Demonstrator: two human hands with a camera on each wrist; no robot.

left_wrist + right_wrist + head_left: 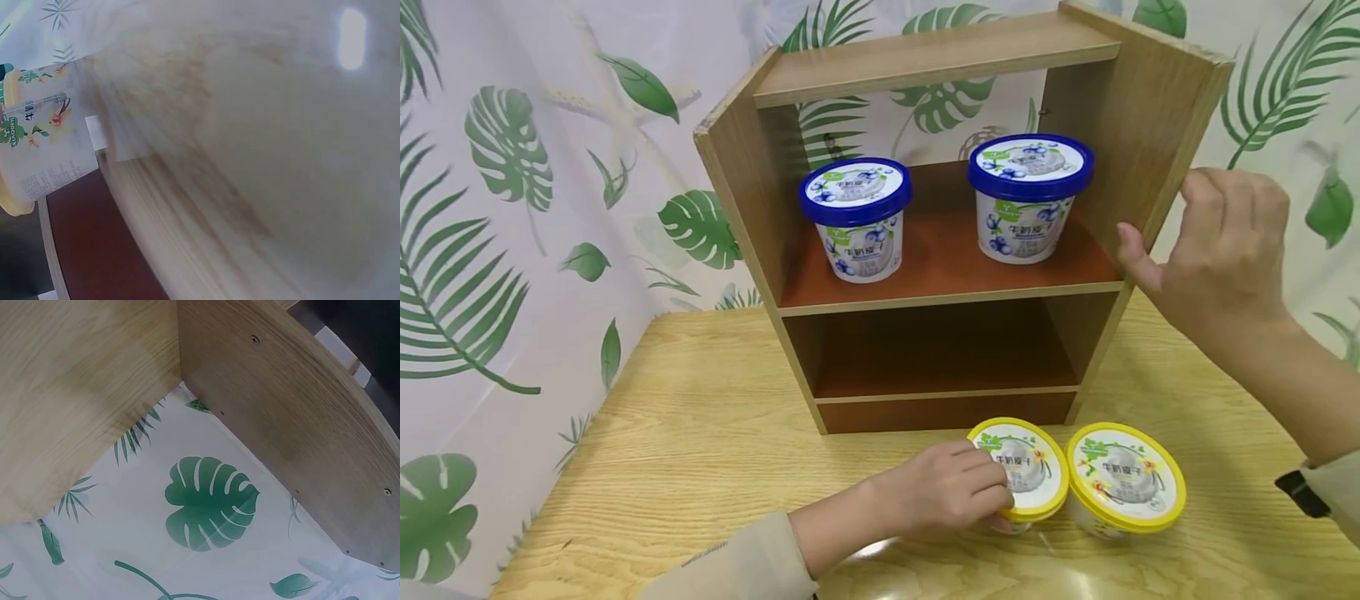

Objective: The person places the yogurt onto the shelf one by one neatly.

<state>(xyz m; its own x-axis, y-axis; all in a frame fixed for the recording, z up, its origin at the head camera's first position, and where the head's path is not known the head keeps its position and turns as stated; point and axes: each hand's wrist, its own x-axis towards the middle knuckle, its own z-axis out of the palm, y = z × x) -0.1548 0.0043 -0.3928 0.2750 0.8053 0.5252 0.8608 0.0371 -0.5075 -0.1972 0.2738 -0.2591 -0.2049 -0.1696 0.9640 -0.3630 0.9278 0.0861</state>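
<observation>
In the head view my left hand (951,487) is at the left side of a yellow-lidded tub (1030,471), its fingers curled round the near edge. A second yellow-lidded tub (1126,479) stands just right of it on the table. The left wrist view shows a tub's printed side (53,147) at its left edge. My right hand (1232,250) is raised at the shelf's right side panel (1165,125), thumb apart from the fingers; fingertips are partly hidden. Two blue-lidded tubs, one left (861,221) and one right (1028,200), stand on the upper shelf board.
The wooden shelf unit (947,304) stands on the wood-grain table (700,433), behind the yellow-lidded tubs. Its lower compartment (940,350) holds nothing visible. Leaf-patterned cloth (572,167) hangs behind; the right wrist view shows the panel's screwed outer face (281,419).
</observation>
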